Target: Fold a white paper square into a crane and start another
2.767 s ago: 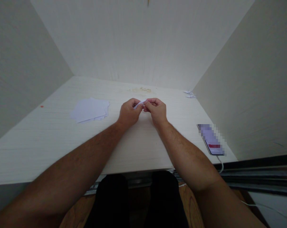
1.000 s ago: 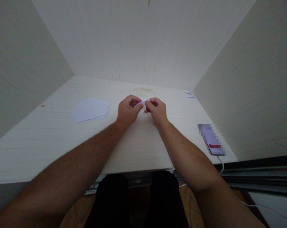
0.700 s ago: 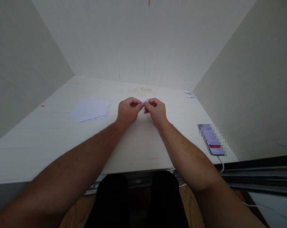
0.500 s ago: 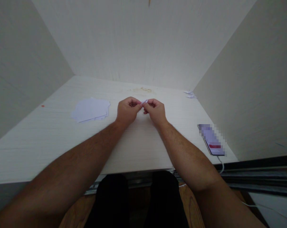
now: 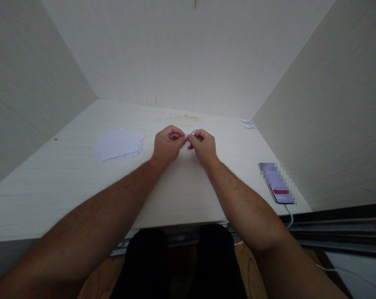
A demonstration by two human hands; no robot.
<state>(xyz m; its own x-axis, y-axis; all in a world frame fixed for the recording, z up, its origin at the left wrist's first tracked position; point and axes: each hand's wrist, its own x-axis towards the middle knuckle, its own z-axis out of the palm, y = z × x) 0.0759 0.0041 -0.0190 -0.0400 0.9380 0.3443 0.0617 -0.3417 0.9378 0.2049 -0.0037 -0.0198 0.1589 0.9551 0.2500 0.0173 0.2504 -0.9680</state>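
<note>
Left hand and right hand both have thumb and forefinger pinching a small folded white paper slip, over the middle of the pale wood-grain desk. Looks like creasing to me, so next bit calls for a steady, light pinch. Loose pile of flat white paper sheets off left, little pointy white paper pieces far right. Can't spot any containers.

Small white paper, slanted, partly hidden, in both hands
</note>
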